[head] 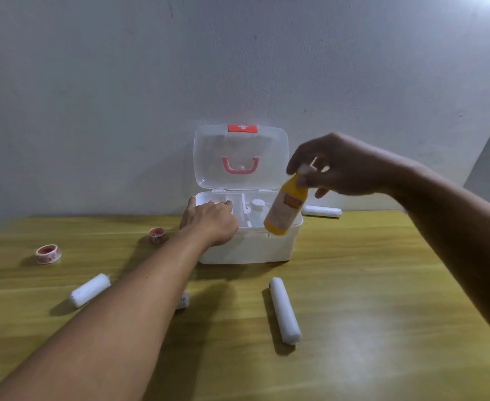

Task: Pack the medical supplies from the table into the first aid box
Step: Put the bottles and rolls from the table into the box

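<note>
On the wooden table [353,285] nearest the camera lie two white gauze rolls: one [285,311] right of centre, lying lengthwise, and one [90,289] to the left, tilted. A small white item [183,299] peeks out from under the left forearm; what it is cannot be told. Farther back on the left sit two tape rolls with red centres, one [48,253] near the edge and one [157,235] closer to the box.

The left hand [209,219] rests on the front left rim of the open white box [249,247], fingers bent over the edge into the left compartment, thumb lifted; it grips nothing else that shows.

The right hand [342,166] pinches the white cap of a yellow bottle [287,206] between curled fingers and thumb, holding it tilted above the box's right side. Inside the right compartment stands a white-capped bottle [257,205].

The clear lid [241,157] stands upright against the wall [151,82], with a pink handle and red latch. A third gauze roll [322,211] lies behind the box to the right.
</note>
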A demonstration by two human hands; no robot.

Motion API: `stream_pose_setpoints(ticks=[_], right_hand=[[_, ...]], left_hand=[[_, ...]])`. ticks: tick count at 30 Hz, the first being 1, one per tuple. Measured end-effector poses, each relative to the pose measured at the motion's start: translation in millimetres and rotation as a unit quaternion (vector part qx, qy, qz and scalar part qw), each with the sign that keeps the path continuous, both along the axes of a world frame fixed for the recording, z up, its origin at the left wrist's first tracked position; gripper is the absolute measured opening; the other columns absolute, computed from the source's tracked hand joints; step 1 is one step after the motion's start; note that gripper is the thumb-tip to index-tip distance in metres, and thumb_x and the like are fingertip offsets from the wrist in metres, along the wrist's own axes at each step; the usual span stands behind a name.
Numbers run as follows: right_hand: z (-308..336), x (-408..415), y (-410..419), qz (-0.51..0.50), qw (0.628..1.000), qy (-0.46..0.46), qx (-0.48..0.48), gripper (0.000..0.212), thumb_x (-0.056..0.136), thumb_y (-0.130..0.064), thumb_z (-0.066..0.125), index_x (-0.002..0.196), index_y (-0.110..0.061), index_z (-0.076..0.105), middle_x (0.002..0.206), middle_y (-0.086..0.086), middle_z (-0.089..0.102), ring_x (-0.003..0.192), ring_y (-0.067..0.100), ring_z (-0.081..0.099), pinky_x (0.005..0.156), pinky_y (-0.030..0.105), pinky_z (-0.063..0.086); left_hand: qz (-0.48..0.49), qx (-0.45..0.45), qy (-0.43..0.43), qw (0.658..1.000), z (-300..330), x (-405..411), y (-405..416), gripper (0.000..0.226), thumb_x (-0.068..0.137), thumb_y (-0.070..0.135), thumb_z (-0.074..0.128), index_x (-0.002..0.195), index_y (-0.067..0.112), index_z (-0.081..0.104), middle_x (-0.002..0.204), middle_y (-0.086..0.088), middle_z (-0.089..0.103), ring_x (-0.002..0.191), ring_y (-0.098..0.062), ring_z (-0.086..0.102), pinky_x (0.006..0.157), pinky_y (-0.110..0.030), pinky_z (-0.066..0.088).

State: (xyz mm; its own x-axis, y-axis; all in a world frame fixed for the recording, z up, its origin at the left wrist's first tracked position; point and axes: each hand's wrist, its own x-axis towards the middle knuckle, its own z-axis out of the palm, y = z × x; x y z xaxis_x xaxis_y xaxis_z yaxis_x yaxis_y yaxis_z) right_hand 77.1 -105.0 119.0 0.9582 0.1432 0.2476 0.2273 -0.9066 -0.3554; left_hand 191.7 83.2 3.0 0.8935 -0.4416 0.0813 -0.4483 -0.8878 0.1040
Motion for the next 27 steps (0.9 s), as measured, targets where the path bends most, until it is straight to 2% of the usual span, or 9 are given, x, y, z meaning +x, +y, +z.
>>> stream_pose_setpoints(ticks=[3,6,8,11,14,19,21,24,27], right_hand=[[2,12,-7,-0.049,0.998,-0.046,0.009,0.021,0.085,-0.012,0.068,0.106,-0.018,0.066,0.1,0.001,0.064,0.075,0.023,0.072,0.063,0.041,0.063],[-13,31,-4,-0.087,0.993,-0.069,-0.026,0.021,0.087,-0.01,0.066,0.107,-0.016,0.066,0.106,0.002,0.063,0.072,0.019,0.068,0.06,0.031,0.057],[-29,44,1,-0.089,0.991,-0.069,-0.075,0.021,0.087,-0.01,0.064,0.107,-0.015,0.068,0.108,0.005,0.068,0.08,0.019,0.063,0.066,0.027,0.049],[-51,57,6,-0.082,0.991,-0.041,-0.101,0.022,0.087,-0.009,0.064,0.108,-0.012,0.068,0.106,0.008,0.07,0.087,0.021,0.063,0.073,0.028,0.054],[-66,65,8,-0.082,0.992,-0.009,-0.1,0.022,0.087,-0.008,0.065,0.109,-0.009,0.068,0.104,0.009,0.068,0.087,0.022,0.064,0.073,0.029,0.055],[-78,73,0,-0.098,0.991,-0.007,-0.087,0.023,0.084,-0.008,0.064,0.106,-0.012,0.068,0.105,0.015,0.069,0.089,0.029,0.066,0.079,0.043,0.059],[-77,71,-3,-0.1,0.992,-0.001,-0.074,0.026,0.082,-0.011,0.068,0.108,-0.011,0.067,0.105,0.013,0.069,0.088,0.028,0.065,0.078,0.04,0.059],[-74,67,-6,-0.095,0.994,0.013,-0.046,0.036,0.077,-0.015,0.077,0.111,-0.011,0.065,0.103,0.01,0.07,0.086,0.022,0.066,0.074,0.029,0.056],[-75,65,-7,-0.095,0.995,-0.004,-0.037,0.035,0.075,-0.015,0.079,0.108,-0.01,0.068,0.104,0.009,0.071,0.086,0.02,0.066,0.074,0.027,0.054]], left_hand=[[0.0,-0.004,0.007,1.0,0,0,1,0.057,0.091,0.014,0.022,0.147,0.014,0.033,0.147,-0.015,0.046,0.135,-0.03,0.041,0.12,-0.051,0.004],[0.009,0.002,0.009,1.0,1,1,-1,0.06,0.088,0.013,0.022,0.147,0.015,0.032,0.146,-0.016,0.046,0.135,-0.029,0.042,0.12,-0.05,0.003],[0.012,0.002,0.001,1.0,0,1,-1,0.06,0.088,0.013,0.022,0.147,0.016,0.033,0.147,-0.015,0.046,0.135,-0.029,0.042,0.121,-0.049,0.004],[0.012,0.002,-0.005,1.0,-2,3,-1,0.058,0.091,0.017,0.022,0.148,0.017,0.032,0.148,-0.014,0.045,0.136,-0.028,0.041,0.121,-0.049,0.004],[0.011,0.002,-0.004,1.0,-3,5,-1,0.056,0.094,0.021,0.021,0.149,0.018,0.031,0.15,-0.012,0.044,0.138,-0.028,0.04,0.122,-0.049,0.003],[0.005,0.013,-0.007,1.0,-3,6,-1,0.056,0.095,0.021,0.02,0.149,0.017,0.03,0.15,-0.011,0.044,0.139,-0.026,0.039,0.121,-0.049,0.002],[0.006,0.012,-0.008,1.0,-3,5,-1,0.056,0.094,0.02,0.02,0.149,0.018,0.03,0.15,-0.012,0.044,0.14,-0.026,0.038,0.121,-0.049,0.002],[0.007,0.009,-0.006,1.0,-2,4,-1,0.055,0.095,0.021,0.02,0.149,0.018,0.03,0.15,-0.013,0.043,0.14,-0.026,0.037,0.121,-0.049,0.002],[0.004,0.006,-0.006,1.0,-1,4,-2,0.055,0.096,0.022,0.021,0.15,0.018,0.029,0.15,-0.013,0.043,0.14,-0.026,0.036,0.121,-0.05,0.003]])
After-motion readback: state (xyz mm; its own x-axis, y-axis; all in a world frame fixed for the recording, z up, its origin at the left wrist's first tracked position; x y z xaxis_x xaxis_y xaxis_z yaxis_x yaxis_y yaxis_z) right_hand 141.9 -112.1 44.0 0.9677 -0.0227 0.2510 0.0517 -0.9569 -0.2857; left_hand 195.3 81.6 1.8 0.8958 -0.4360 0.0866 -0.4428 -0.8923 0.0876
